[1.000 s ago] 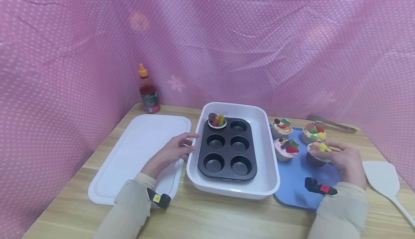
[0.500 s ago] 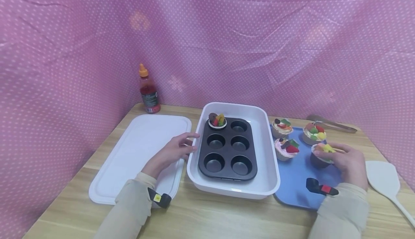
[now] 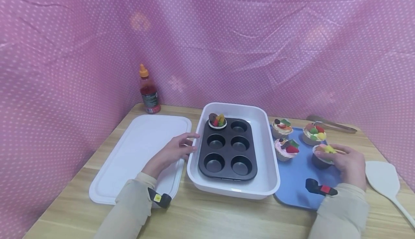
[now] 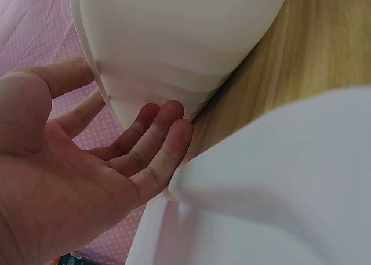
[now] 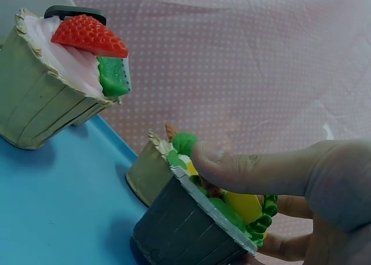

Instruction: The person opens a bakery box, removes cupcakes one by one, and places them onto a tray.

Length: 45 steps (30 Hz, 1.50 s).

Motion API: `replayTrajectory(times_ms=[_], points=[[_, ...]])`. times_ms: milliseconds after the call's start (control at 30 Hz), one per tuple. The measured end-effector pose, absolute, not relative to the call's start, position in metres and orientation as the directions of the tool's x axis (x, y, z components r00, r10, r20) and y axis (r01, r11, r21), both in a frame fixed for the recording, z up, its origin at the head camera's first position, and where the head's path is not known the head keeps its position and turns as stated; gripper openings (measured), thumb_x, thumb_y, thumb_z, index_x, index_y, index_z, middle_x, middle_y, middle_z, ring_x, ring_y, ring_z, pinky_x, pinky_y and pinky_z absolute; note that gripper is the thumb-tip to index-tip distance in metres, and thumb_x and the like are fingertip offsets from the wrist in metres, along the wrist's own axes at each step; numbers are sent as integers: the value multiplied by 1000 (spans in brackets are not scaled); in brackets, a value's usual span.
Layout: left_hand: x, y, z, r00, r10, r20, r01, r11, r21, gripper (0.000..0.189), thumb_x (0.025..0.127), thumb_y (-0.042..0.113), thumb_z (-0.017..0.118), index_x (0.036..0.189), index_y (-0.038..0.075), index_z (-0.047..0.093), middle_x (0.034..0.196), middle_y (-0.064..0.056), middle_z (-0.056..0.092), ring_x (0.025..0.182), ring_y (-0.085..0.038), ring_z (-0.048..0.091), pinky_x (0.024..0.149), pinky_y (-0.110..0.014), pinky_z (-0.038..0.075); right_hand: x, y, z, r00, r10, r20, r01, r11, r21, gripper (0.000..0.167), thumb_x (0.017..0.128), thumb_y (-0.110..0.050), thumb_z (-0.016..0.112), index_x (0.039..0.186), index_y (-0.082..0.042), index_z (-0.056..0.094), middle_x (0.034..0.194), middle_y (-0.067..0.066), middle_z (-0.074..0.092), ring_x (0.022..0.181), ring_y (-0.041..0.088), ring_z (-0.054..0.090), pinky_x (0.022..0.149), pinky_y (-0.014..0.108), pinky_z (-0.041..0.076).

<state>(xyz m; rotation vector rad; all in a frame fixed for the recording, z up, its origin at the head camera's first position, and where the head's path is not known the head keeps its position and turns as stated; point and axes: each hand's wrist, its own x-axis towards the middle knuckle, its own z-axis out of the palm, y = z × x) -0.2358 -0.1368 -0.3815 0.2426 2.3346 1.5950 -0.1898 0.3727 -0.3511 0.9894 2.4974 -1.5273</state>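
Observation:
My right hand grips a toy cupcake in a dark grey cup, its thumb across the fruit-covered top and fingers around the far side. The cup's base is close over the blue tray. Two toy cupcakes stand at the tray's left, another behind the gripped one. My left hand has its loosely bent fingers at the left rim of a white basin. Inside it lies a black muffin pan with a fruit-topped cupcake in its back-left cup.
A white cutting board lies left of the basin, partly under my left forearm. At the back left stands a sauce bottle. Metal tongs lie at the back right, and a white spatula at the right edge.
My right hand has shifted slightly to the right with the dark-cupped cupcake, over the blue tray. The left hand has stayed at the basin's rim.

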Motion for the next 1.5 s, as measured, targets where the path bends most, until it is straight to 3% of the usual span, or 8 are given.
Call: replayTrajectory(times_ms=[233, 633, 1033, 1400, 1500], points=[[-236, -137, -382, -940, 306, -154, -30, 374, 927, 48, 98, 19, 65, 145, 20, 53, 132, -20, 58, 113, -28, 64, 85, -36, 61, -190, 372, -353, -802, 482, -351, 533, 313, -786, 101, 76, -48, 86, 156, -12, 35, 167, 22, 17, 151, 49, 12, 118, 67, 19], [-235, -137, -381, -938, 311, -151, -31, 361, 932, 49, 98, 18, 65, 146, 20, 53, 131, -21, 57, 111, -28, 64, 85, -37, 61, -193, 369, -355, -787, 494, -369, 562, 328, -759, 105, 77, -54, 83, 158, -15, 30, 168, 22, 10, 152, 51, 7, 117, 71, 19], [-236, -137, -384, -940, 311, -143, -23, 359, 933, 49, 98, 16, 65, 145, 18, 53, 130, -21, 58, 110, -28, 64, 83, -36, 61, -194, 368, -351, -790, 486, -373, 548, 287, -786, 102, 80, -49, 83, 160, -20, 26, 167, 20, 15, 153, 49, 6, 119, 69, 16], [-237, -138, -385, -938, 312, -150, -26, 370, 929, 49, 98, 19, 65, 145, 21, 53, 133, -20, 57, 112, -28, 64, 86, -37, 61, -188, 364, -335, -793, 516, -324, 523, 305, -796, 103, 79, -48, 84, 160, -22, 25, 166, 14, 23, 155, 42, 11, 123, 62, 18], [-237, -138, -386, -937, 317, -143, -19, 364, 931, 49, 98, 18, 65, 146, 20, 53, 132, -21, 58, 111, -27, 65, 86, -37, 61, -184, 363, -330, -815, 497, -297, 472, 272, -839, 100, 80, -44, 84, 160, -25, 26, 166, 11, 22, 156, 37, 7, 125, 61, 13]])
